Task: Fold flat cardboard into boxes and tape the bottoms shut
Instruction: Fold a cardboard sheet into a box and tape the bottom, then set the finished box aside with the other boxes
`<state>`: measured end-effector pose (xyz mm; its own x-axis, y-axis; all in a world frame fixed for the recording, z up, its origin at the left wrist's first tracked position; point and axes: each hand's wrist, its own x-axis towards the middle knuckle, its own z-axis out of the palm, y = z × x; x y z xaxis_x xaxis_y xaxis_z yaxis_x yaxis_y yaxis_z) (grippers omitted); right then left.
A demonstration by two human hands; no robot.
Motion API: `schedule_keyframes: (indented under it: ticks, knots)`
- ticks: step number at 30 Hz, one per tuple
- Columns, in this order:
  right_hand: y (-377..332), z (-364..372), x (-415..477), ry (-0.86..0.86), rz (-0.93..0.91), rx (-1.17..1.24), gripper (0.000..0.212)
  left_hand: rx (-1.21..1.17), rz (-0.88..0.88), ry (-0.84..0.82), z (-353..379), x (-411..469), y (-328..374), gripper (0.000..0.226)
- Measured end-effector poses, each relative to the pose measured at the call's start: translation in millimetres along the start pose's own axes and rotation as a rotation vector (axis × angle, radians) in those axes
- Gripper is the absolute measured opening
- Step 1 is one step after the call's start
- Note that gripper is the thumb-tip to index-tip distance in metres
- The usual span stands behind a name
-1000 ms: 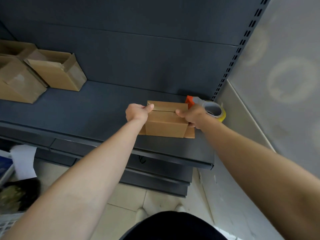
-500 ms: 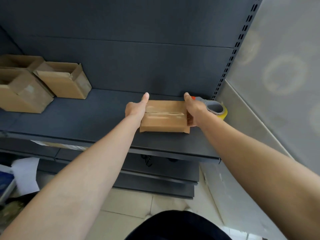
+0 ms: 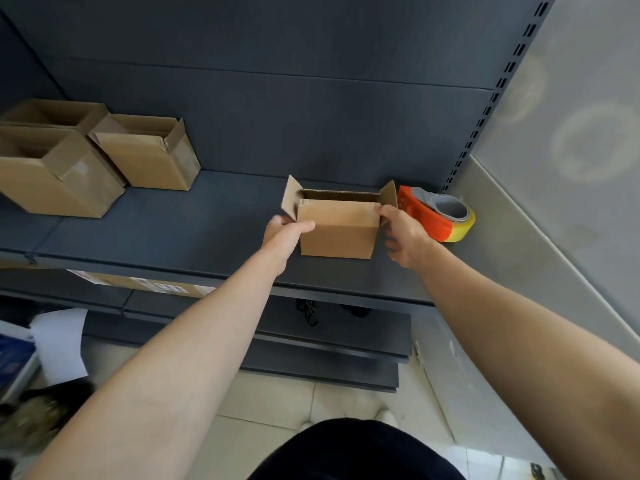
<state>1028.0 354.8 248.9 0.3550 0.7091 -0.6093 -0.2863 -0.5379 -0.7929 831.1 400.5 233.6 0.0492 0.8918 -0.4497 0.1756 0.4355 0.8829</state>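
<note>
The box (image 3: 337, 230) stands upright on the shelf (image 3: 173, 230), top open, just left of the tape dispenser (image 3: 436, 213). Our left hand (image 3: 284, 230) has a pinching grip on its corner. If our right hand (image 3: 405, 237) pinches or only touches, we cannot tell. We should hold it level, walls square.

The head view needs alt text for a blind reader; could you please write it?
A person's left hand and right hand hold a small brown cardboard box, open side up, on a dark grey metal shelf. An orange and yellow tape dispenser lies right of it; three more open cardboard boxes stand far left.
</note>
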Motion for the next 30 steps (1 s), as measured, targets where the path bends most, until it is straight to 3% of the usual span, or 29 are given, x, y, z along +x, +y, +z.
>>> schedule_keyframes:
  ticks: [4, 8, 12, 16, 21, 30]
  knots:
    - [-9.1, 4.7, 2.1, 0.128, -0.137, -0.035, 0.063, -0.141, 0.014, 0.125, 1.9, 1.8, 11.2, 0.045]
    - [-19.5, 9.3, 2.5, 0.150, -0.178, -0.115, 0.046, -0.159, 0.006, 0.246, 2.7, 7.7, 26.7, 0.035]
    - [-28.0, 16.8, 3.2, 0.161, -0.161, -0.189, 0.045, -0.125, -0.038, 0.225, 6.9, 10.9, 41.1, 0.036]
    - [-30.8, 21.3, 6.0, 0.195, -0.148, -0.307, 0.030, -0.101, -0.084, 0.186, 10.8, 9.0, 46.1, 0.064]
    - [-26.9, 22.3, 7.4, 0.265, -0.148, -0.339, 0.038, -0.124, -0.162, 0.110, 8.0, 8.8, 44.2, 0.069]
    - [-35.0, 21.8, 2.0, 0.332, -0.082, -0.256, 0.053, -0.237, -0.176, -0.009, 7.7, 3.7, 46.5, 0.019]
